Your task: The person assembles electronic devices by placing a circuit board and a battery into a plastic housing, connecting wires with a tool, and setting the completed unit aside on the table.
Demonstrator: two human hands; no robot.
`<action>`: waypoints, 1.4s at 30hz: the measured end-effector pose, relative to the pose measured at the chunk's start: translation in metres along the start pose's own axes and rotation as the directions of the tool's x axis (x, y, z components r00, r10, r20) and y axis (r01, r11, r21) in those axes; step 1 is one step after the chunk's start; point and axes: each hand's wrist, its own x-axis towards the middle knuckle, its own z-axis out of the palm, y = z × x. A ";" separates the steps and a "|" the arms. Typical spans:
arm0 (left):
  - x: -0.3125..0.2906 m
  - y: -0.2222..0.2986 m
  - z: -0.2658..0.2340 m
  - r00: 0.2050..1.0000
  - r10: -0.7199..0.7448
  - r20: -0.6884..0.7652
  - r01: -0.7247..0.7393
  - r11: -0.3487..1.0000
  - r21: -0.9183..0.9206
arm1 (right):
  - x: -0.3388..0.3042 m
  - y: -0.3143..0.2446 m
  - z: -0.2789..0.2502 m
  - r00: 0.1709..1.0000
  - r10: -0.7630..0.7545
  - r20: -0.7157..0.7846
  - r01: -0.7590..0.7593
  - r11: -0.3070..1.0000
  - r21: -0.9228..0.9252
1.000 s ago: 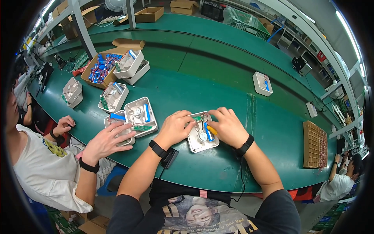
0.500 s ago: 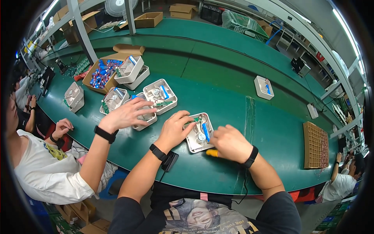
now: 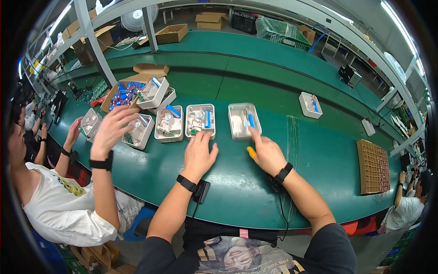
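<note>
My left hand [image 3: 200,154] rests its outstretched fingertips at the near edge of a white plastic housing [image 3: 187,119], which holds a blue cylindrical cell, wires and a green circuit board. To the right, my right hand [image 3: 269,156] points its index finger at the near right corner of another white housing [image 3: 237,133]. A blue cell [image 3: 251,120] lies inside that one, whose contents are slightly blurred. Yellow covering [image 3: 251,152] shows on one digit of my right hand. Neither hand is closed round anything.
At left, a co-worker's hand [image 3: 112,128] is raised over another housing [image 3: 145,140]. More housings stand near a cardboard box of blue cells [image 3: 125,97]. One housing [image 3: 310,105] sits farther right. A divided cardboard tray [image 3: 372,166] lies at the right edge, and a black device [image 3: 201,192] beside my left wrist.
The housing between my hands has moved away from me, and my right hand has drawn back from inside it. Another housing has come to my left hand. The co-worker's hand has moved left.
</note>
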 end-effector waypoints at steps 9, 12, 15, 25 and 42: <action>0.001 0.007 -0.007 0.986 0.137 0.098 -0.123 0.983 -0.138 | 0.009 0.021 0.001 0.995 0.043 0.093 -0.069 0.953 0.295; 0.000 0.005 -0.005 0.970 0.207 0.126 -0.184 0.967 -0.177 | 0.009 0.017 -0.003 0.998 -0.010 0.070 -0.015 0.940 0.341; -0.001 0.006 -0.003 0.953 0.276 0.124 -0.242 0.941 -0.235 | 0.006 0.007 -0.005 0.971 -0.195 -0.140 0.231 0.918 0.322; -0.002 0.008 -0.001 0.969 0.227 0.097 -0.203 0.957 -0.209 | 0.000 -0.014 0.007 0.973 -0.229 0.024 0.218 0.952 0.217; -0.006 0.006 0.006 0.989 0.022 0.144 0.017 0.963 -0.269 | 0.014 0.023 -0.023 0.987 -0.118 0.111 -0.008 0.648 0.761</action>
